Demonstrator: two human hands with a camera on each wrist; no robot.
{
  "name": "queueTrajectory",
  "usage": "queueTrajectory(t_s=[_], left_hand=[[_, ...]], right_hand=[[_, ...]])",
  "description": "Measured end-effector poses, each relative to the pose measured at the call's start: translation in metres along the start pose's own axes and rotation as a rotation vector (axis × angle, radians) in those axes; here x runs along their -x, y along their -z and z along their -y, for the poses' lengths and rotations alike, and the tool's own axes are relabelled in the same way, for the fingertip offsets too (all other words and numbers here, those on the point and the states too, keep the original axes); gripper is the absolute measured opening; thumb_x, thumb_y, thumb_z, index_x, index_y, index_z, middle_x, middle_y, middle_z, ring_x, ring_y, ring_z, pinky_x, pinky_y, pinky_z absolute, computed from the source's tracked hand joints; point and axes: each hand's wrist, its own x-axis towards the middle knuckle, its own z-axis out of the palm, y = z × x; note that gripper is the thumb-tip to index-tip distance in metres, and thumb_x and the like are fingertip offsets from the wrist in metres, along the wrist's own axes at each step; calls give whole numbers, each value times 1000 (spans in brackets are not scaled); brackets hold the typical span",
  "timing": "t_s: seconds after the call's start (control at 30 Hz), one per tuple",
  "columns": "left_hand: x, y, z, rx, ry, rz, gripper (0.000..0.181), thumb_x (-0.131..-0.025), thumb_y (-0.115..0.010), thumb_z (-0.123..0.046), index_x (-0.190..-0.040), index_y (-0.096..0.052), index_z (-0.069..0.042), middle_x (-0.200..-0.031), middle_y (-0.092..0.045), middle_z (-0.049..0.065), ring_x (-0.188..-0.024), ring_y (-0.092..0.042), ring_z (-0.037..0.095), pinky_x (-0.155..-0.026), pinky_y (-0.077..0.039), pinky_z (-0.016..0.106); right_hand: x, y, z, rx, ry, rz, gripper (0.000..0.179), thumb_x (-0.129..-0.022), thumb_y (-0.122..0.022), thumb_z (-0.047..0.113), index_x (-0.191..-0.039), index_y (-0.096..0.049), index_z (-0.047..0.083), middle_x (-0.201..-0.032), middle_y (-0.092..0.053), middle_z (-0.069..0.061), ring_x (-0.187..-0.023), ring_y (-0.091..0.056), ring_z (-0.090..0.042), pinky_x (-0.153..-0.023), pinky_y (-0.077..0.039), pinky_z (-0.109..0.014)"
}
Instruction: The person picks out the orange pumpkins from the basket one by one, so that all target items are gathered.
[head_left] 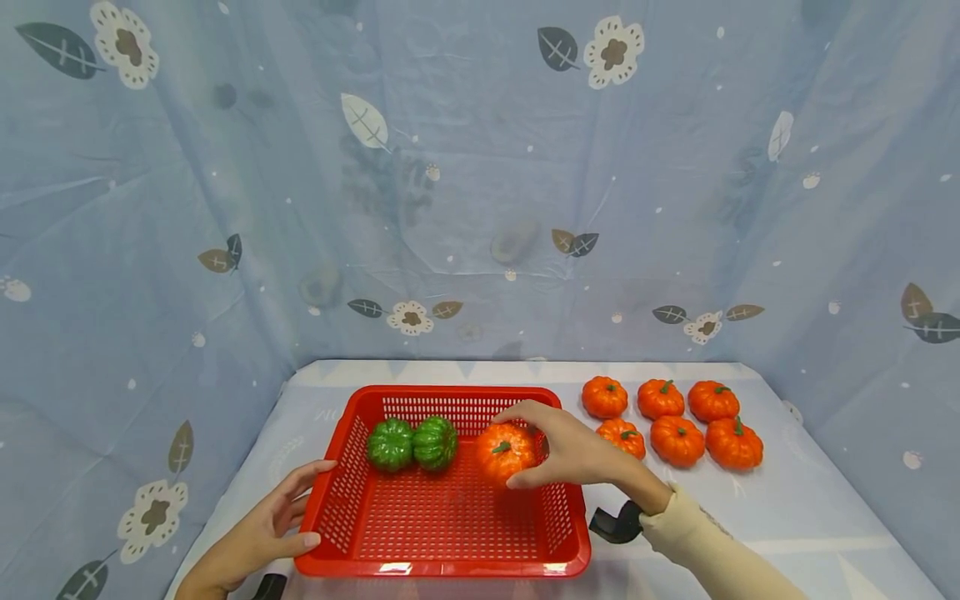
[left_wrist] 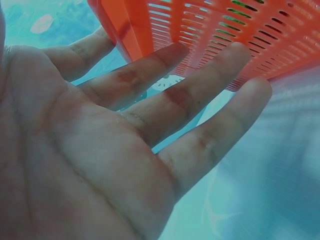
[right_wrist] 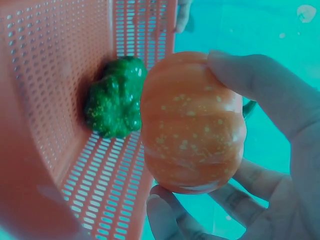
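Note:
My right hand grips a small orange pumpkin between thumb and fingertips, over the right part of a red plastic basket. The right wrist view shows the held pumpkin up close, its ribbed, yellow-speckled side toward the camera. Two green pumpkins sit side by side in the basket's back left area. At the basket's left side is my left hand, thumb and index fingertips right at the rim. Its other fingers extend along the slotted outer wall, holding nothing.
Several orange pumpkins stand in two rows on the white table, right of the basket. A blue patterned cloth hangs behind and along both sides.

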Motion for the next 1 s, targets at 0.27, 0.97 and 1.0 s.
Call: queueTrajectory(t_s=[0.27, 0.97, 1.0], left_hand=[[0, -1, 0, 7, 8, -8, 79, -97, -67, -9, -161, -20, -14, -164, -14, 27, -137, -43, 48, -90, -59, 48], [1, 0, 2, 14, 22, -8, 79, -97, -67, -11, -161, -20, -18, -165, -13, 24, -137, -46, 45, -91, -58, 49], [1, 0, 1, 8, 21, -9, 79, -97, -67, -12, -161, -20, -18, -165, -13, 24, -137, -45, 46, -91, -58, 49]], right_hand=[[11, 8, -7, -25, -12, -53, 71, -79, -89, 42, -141, -56, 30, -134, -55, 14, -109, -60, -12, -88, -57, -34], [56, 28, -32, -22, -193, -205, 73, -78, -88, 49, -142, -55, 35, -137, -55, 5, -114, -56, -28, -85, -58, -43], [59, 28, -34, -27, -207, -215, 74, -78, -89, 49, -142, -55, 35, -139, -55, 5, -117, -56, -28, -88, -58, -45]])
